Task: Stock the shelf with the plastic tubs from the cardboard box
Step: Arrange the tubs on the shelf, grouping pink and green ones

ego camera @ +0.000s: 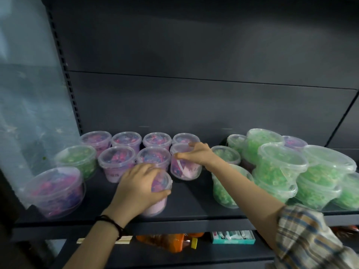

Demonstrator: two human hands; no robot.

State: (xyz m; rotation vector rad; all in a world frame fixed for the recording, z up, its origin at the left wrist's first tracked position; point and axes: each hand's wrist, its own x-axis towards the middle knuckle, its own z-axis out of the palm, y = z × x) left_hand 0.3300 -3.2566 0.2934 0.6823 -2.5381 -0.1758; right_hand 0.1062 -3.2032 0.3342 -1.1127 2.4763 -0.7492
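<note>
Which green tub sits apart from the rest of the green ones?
The green tub at the left, among pink tubs; the other green tubs cluster at the right end.

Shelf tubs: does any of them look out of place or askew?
Yes. The green tubs on the right lie in a tilted heap, not in rows like the pink tubs. A lone green tub stands left of the pink rows.
</note>
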